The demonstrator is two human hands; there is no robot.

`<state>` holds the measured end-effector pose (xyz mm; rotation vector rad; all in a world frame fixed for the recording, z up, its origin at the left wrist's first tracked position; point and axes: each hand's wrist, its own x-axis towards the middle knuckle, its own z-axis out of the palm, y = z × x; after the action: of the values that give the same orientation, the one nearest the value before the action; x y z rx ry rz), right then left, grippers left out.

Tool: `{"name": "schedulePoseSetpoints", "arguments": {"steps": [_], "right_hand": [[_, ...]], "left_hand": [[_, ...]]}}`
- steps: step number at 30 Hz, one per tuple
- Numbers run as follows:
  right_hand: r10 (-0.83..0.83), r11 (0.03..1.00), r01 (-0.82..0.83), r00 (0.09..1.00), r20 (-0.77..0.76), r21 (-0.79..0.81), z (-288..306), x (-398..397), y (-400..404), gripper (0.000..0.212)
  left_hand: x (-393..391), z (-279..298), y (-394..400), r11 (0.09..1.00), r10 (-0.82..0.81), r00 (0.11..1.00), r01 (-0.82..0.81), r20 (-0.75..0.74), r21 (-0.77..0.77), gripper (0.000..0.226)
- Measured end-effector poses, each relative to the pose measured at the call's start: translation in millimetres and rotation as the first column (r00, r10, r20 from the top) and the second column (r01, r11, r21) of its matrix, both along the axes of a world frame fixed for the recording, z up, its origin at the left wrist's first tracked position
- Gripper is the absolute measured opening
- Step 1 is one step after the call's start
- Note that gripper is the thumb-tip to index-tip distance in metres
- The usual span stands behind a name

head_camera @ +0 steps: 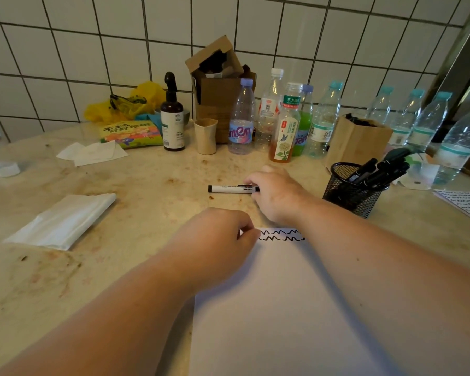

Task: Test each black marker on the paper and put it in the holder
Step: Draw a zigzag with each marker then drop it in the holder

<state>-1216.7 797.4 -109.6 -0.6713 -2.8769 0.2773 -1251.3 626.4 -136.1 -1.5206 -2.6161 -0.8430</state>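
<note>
A white-barrelled black marker (228, 189) lies flat on the counter beyond the paper. My right hand (276, 194) has its fingers closed on the marker's right end. The white paper (277, 308) lies in front of me with two wavy black lines (281, 235) at its top edge. My left hand (217, 240) is curled, fingertips pinching the paper's top left corner. A black mesh holder (350, 191) stands to the right with several black markers (377, 169) leaning in it.
Several plastic bottles (242, 118) line the back by the tiled wall, with a brown pump bottle (172, 115), a beige cup (205, 135), cardboard boxes (217, 85) and a wooden box (357, 139). A folded white cloth (63, 221) lies left. Another scribbled sheet (464, 204) sits far right.
</note>
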Motion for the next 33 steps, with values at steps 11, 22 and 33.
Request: {"name": "schedulePoseSetpoints", "arguments": {"steps": [11, 22, 33], "right_hand": [[-0.106, 0.994, 0.106, 0.992, -0.065, 0.001, -20.4, -13.3, 8.8, 0.036], [-0.204, 0.977, 0.199, 0.977, -0.062, -0.077, -2.4, -1.8, -9.1, 0.02], [-0.371, 0.402, -0.346, 0.785, -0.496, -0.848, 16.1, 106.0, -21.6, 0.003]], "left_hand": [[-0.7, -2.0, 0.6, 1.0, -0.014, 1.0, 0.014, -0.026, 0.006, 0.028], [1.9, 1.2, -1.2, 1.0, -0.013, 1.0, 0.013, 0.011, 0.005, 0.024], [1.5, 5.2, -3.3, 0.994, -0.044, 0.994, 0.034, 0.099, 0.101, 0.024]]}}
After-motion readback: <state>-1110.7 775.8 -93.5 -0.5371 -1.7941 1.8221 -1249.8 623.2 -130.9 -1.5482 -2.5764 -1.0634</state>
